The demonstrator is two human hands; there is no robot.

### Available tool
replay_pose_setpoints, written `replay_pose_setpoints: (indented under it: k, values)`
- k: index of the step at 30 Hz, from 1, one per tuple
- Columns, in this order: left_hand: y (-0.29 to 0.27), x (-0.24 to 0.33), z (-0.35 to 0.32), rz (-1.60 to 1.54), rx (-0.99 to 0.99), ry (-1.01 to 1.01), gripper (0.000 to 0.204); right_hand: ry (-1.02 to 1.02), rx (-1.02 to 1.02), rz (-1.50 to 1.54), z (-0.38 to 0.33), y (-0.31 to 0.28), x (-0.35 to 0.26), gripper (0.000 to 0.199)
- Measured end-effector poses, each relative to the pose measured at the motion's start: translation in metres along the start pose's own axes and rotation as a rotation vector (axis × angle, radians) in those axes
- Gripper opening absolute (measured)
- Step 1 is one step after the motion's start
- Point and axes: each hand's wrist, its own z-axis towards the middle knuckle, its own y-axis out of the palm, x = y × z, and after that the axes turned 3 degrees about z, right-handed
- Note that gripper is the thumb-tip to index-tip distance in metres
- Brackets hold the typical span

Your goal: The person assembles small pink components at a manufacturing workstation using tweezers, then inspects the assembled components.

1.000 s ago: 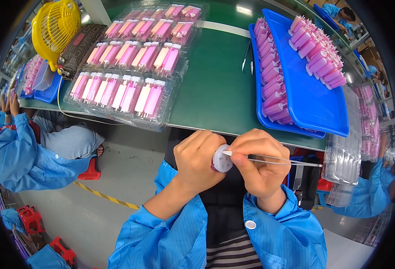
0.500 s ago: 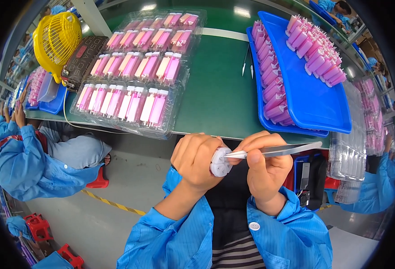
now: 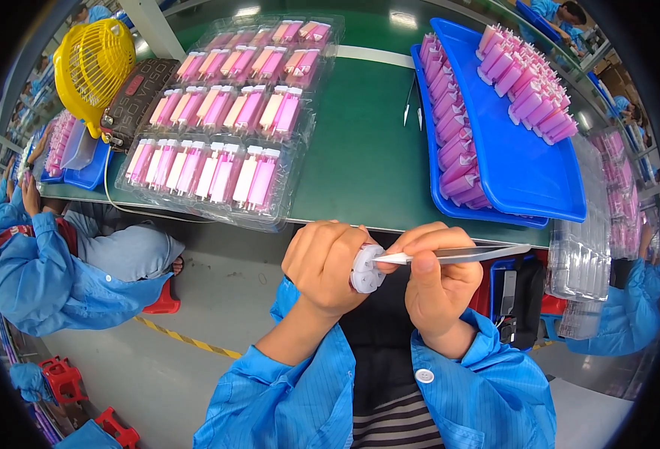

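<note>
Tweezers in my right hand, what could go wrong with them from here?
The tweezers in your right hand point at the white-faced piece; a slip might scratch it or jab the left hand holding it. Both hands are in front of the near edge of the green table, so dropped tweezers could miss it.

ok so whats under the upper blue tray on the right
Under the upper blue tray sits a second blue tray, with pink pieces showing along its left side. The rest of its inside is covered.
</note>
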Motion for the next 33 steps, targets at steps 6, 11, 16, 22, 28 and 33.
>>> replay_pose_setpoints:
  k: [6,11,16,22,28,33]
  values:
    - [-0.002,-0.001,-0.001,-0.017,-0.041,-0.021,0.022,0.015,-0.056,-0.068,0.001,0.000,-0.001,0.020]
    - [-0.002,-0.001,-0.001,-0.031,-0.051,-0.029,0.023,-0.011,-0.047,-0.048,0.002,-0.001,0.002,0.020]
    - [-0.002,-0.002,-0.003,-0.029,-0.056,-0.023,0.025,-0.001,-0.037,-0.036,0.001,-0.001,0.001,0.019]
    - [-0.002,0.001,0.000,-0.049,-0.063,-0.028,0.023,-0.016,-0.054,0.002,0.000,-0.003,0.000,0.009]
    - [-0.002,0.000,-0.004,-0.037,-0.087,-0.059,0.021,-0.158,-0.210,-0.392,0.010,-0.009,-0.008,0.012]
    - [-0.007,0.010,0.003,-0.253,-0.153,-0.198,0.021,0.050,-0.139,0.014,0.009,-0.015,-0.006,0.014]
